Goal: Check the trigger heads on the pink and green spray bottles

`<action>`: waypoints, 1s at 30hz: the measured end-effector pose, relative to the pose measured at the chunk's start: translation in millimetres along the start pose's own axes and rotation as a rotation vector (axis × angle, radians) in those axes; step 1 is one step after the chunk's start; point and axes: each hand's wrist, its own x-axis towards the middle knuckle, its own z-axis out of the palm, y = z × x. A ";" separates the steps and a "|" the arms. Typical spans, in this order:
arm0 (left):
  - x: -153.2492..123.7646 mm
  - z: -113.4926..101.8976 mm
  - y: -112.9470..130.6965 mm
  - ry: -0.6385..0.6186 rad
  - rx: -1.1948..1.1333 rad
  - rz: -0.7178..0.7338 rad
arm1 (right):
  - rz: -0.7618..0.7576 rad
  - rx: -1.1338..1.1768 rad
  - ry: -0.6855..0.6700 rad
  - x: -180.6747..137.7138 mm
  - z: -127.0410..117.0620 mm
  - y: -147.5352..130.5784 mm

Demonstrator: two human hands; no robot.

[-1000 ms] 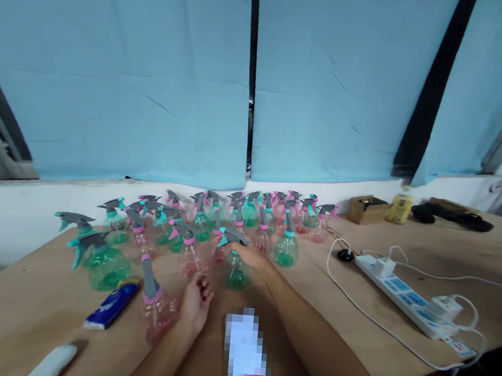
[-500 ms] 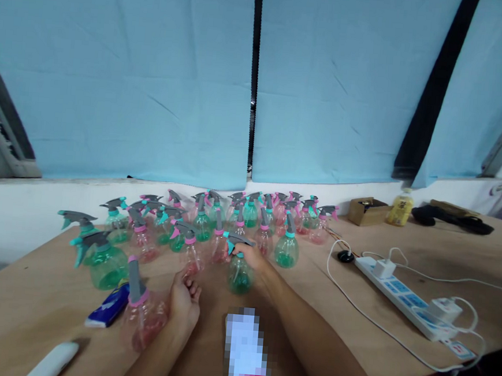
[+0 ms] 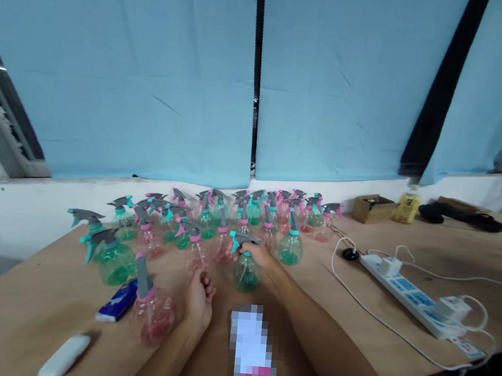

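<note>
A green spray bottle (image 3: 246, 273) with a grey and turquoise spray head stands upright at mid-table. My right hand (image 3: 261, 252) is closed around its spray head. To its left, my left hand (image 3: 201, 300) rests with loosely curled fingers, and nothing shows in them. Just beyond those fingers is a pink spray bottle (image 3: 197, 256) with a grey head; whether they touch cannot be made out. Another pink spray bottle (image 3: 154, 316) stands beside my left wrist. Between my forearms lies a phone (image 3: 254, 344) whose screen is pixelated.
Several pink and green spray bottles (image 3: 207, 225) crowd the table toward the wall. At left lie a blue packet (image 3: 118, 302) and a white rounded object (image 3: 65, 357). A corded power strip (image 3: 411, 296), a cardboard box (image 3: 373, 210) and a yellow drink bottle (image 3: 407, 207) occupy the right.
The head view has shifted slightly, so most of the scene sits farther right. My right hand stays on the green spray bottle's head, and my left hand remains curled near the pink bottle.
</note>
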 end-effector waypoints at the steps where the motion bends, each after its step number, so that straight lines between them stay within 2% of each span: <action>1: 0.0 0.2 -0.2 -0.002 -0.007 -0.012 | -0.011 -0.006 -0.007 -0.2 -0.1 -0.6; 8: 1.3 -0.8 -1.1 -0.002 -0.012 -0.007 | 0.104 0.004 0.005 2.0 2.5 -2.9; 14: 0.2 -0.2 -1.0 -0.011 -0.040 -0.017 | 0.020 -0.002 -0.022 0.8 1.0 -1.0; 21: 0.2 0.9 -1.6 0.001 -0.019 0.007 | 0.091 0.035 0.015 0.1 2.5 0.4; 30: -5.9 3.8 -2.6 -0.054 -0.062 -0.022 | 0.036 0.008 -0.043 -1.7 2.3 0.8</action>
